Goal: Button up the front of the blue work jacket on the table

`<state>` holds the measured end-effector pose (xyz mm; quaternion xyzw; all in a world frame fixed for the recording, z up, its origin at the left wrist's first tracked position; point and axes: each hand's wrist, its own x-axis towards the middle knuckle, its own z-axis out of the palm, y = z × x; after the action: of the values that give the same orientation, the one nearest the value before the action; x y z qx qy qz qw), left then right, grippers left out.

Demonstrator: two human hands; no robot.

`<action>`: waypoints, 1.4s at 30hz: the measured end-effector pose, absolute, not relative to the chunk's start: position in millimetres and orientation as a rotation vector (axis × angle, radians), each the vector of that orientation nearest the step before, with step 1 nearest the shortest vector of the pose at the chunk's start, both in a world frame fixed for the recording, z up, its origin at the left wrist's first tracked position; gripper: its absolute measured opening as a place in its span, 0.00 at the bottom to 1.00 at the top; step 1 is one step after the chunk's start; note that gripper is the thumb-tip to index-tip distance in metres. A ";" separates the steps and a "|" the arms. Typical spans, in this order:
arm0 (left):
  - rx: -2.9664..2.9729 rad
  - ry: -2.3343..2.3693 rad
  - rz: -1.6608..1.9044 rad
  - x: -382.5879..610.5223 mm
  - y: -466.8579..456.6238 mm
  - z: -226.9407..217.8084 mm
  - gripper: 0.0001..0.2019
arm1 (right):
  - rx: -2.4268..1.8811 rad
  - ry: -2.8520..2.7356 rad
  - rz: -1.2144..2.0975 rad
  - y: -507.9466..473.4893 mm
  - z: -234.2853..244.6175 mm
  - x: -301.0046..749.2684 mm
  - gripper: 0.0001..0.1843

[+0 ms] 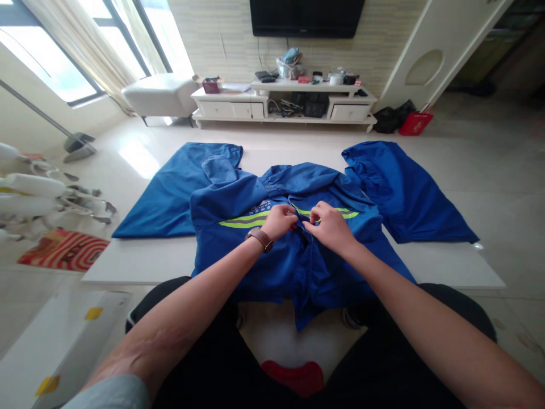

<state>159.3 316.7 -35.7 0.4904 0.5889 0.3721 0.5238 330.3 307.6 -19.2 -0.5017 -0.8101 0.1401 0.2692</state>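
Note:
A blue work jacket with yellow-green and grey stripes lies spread in front of me, its lower edge hanging over the near side of a white table. At the middle of its front, my left hand pinches one edge of the opening. Close beside it, my right hand has its fingers closed on the other edge. Any button between the fingertips is too small to make out. Below the hands the front edges lie loosely together. Other blue garments, one on the left and one on the right, flank the jacket.
A white TV cabinet with clutter stands by the far wall, under a television. A pale stool is at the back left. A red bag sits on the floor at right. Beneath me is a red stool.

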 end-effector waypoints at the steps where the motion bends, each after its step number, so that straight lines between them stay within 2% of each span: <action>1: 1.250 1.406 0.894 159.7 316.5 -37.0 0.07 | -1.342 -2.217 0.369 308.8 -19.9 331.4 0.08; 2: 1.325 1.397 0.897 159.6 315.9 -38.3 0.08 | -1.325 -2.245 0.373 309.3 -20.2 332.1 0.07; 7: 1.542 1.315 0.884 158.0 308.3 -39.3 0.08 | -1.357 -2.281 0.405 306.4 -18.4 330.0 0.16; 13: 1.612 1.307 0.857 160.0 297.1 -31.0 0.09 | -1.663 -2.163 0.441 308.5 -18.2 326.5 0.12; 16: 1.630 1.258 0.814 159.0 294.1 -29.4 0.10 | -1.631 -2.123 0.596 314.1 -19.2 328.9 0.17; 22: 1.816 1.206 0.683 153.6 291.2 -25.2 0.11 | -1.576 -1.971 1.018 326.7 -27.3 337.6 0.18; 26: 1.823 1.133 0.597 148.3 294.8 -22.4 0.11 | -1.531 -1.861 1.164 330.2 -33.5 339.7 0.15; 29: 1.757 1.139 0.596 142.7 302.3 -20.8 0.12 | -1.500 -1.861 1.119 328.8 -31.5 336.8 0.12; 32: 1.812 1.255 0.684 139.3 307.8 -19.9 0.08 | -1.503 -1.845 1.047 324.8 -24.2 332.3 0.11; 37: 2.000 1.425 0.791 142.2 306.2 -25.3 0.19 | -1.459 -1.872 1.002 320.4 -16.8 330.5 0.10; 42: 2.105 1.440 0.776 143.6 306.9 -26.9 0.17 | -1.406 -1.915 0.968 321.5 -21.7 332.2 0.11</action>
<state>143.6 306.9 -26.9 0.7674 0.5249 0.2830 0.2355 332.2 321.5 -21.7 -0.5256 -0.7156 0.3619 0.2840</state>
